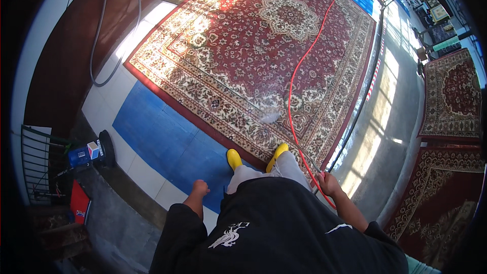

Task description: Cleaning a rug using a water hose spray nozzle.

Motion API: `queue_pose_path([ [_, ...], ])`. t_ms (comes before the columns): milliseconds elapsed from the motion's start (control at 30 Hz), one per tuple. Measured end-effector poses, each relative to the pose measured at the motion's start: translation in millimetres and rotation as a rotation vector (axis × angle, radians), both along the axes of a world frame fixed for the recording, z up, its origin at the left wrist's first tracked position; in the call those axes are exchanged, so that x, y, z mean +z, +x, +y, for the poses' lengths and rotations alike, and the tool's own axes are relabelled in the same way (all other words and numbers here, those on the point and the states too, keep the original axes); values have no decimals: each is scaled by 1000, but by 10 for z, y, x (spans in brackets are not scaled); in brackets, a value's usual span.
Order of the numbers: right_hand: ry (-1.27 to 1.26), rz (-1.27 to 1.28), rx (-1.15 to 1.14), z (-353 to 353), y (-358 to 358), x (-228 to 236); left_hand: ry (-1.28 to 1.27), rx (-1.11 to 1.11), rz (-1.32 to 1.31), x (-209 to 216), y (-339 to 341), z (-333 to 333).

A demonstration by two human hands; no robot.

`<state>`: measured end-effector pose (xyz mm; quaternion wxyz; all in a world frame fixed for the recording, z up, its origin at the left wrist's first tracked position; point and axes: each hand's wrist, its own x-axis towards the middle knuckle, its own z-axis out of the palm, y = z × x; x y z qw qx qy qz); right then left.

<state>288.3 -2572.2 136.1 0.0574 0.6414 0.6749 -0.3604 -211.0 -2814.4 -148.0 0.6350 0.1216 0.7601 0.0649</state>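
1. Head view: my right hand (328,183) grips the red hose (299,71) near the carpet's (243,61) near corner.
2. The hose runs lengthwise across the carpet toward its far edge.
3. My left hand (199,189) hangs loosely curled, empty.

A: How is the scene lit?

B: Strong daylight is cast from the upper right; bright barred patches are thrown across the grey floor (390,101), and glare is seen on the far end of the red carpet (243,45).

A: And the shadows?

B: The lower left is left dim, and the dark shirt (274,228) is barely detailed.

A: Any distortion?

B: Straight edges are bent toward the rim, the corners are blacked out, and detail there is softened.
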Motion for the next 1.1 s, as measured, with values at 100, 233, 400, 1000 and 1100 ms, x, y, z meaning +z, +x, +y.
queue_pose_path([
  [100, -36, -112, -121, 1, 244, 129, 31, 307, 49, 563, 584, 1101],
  [233, 45, -29, -170, 31, 408, 178, 182, 159, 2, 804, 1053, 1837],
  [400, 59, 82, -216, -251, 1164, -2, 310, 91, -28, 958, 2027, 2578],
  [1000, -74, 82, -317, 671, 3187, -58, 213, -378, -320, 1191, 5384, 3625],
  [1100, -2, 122, -355, 1149, 3230, -63, 116, -385, -399, 1281, 5909, 3974],
])
